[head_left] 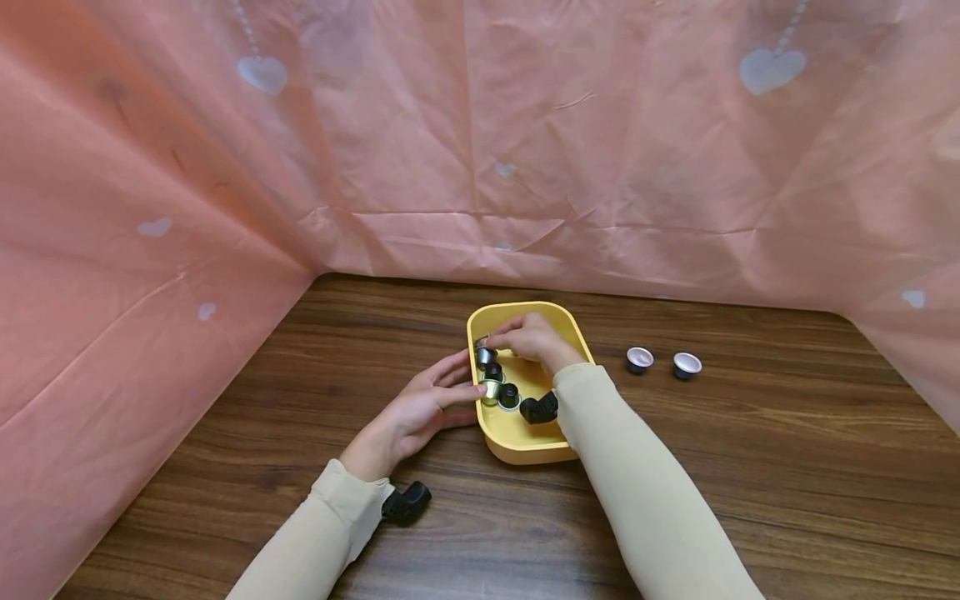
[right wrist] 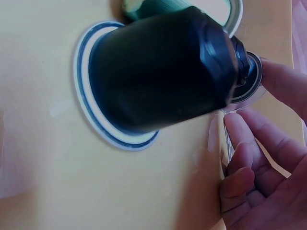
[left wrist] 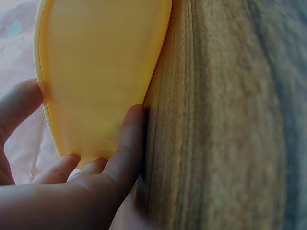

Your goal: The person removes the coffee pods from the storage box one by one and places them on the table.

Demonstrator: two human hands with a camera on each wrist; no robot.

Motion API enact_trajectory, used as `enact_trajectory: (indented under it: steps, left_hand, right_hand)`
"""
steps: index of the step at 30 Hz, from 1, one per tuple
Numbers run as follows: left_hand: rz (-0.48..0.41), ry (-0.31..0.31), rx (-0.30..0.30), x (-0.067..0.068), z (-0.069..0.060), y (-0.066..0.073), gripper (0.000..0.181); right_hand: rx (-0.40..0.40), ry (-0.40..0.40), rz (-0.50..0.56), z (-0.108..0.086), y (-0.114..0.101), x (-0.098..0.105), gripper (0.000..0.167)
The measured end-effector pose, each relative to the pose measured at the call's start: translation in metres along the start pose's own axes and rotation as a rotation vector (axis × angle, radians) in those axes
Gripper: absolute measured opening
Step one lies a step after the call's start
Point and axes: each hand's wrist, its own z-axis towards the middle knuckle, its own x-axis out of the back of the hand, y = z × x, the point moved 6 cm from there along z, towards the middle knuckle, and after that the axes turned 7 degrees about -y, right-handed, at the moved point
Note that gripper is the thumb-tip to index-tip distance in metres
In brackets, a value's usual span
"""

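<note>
A yellow tray (head_left: pixel 525 457) with raised walls stands on the table, holding several coffee capsules along its left side. My left hand (head_left: pixel 420 412) grips the tray's left wall, thumb over the rim and fingers against the outside, as the left wrist view also shows. Inside the tray, my right hand (head_left: pixel 531 340) pinches a coffee capsule (right wrist: pixel 254 79) by the left wall, near the far corner; the fingers partly hide it. Closer to the front are a black capsule (head_left: pixel 509 395) standing on its rim and a pale gold capsule (head_left: pixel 491 392) beside the left thumb.
Two dark capsules with pale lids, one (head_left: pixel 639 359) nearer the tray and one (head_left: pixel 686 365) farther right, sit on the brown wooden table (head_left: pixel 750 467). A pink curtain (head_left: pixel 600 150) with hearts hangs behind and at the left.
</note>
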Motion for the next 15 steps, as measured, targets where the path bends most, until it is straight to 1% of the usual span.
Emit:
enact_trajectory:
  steps: [9,15]
  left_hand:
    - [-0.002,-0.002,0.002,-0.0004,-0.0009,0.0006,0.078]
    - [0.0,-0.003,0.0,-0.0005,-0.0008,0.0006,0.077]
  right_hand:
    - [-0.006,-0.006,0.006,-0.0008,0.0008,-0.0005,0.037]
    - [0.003,0.007,0.016,-0.0013,0.0,-0.0001,0.035]
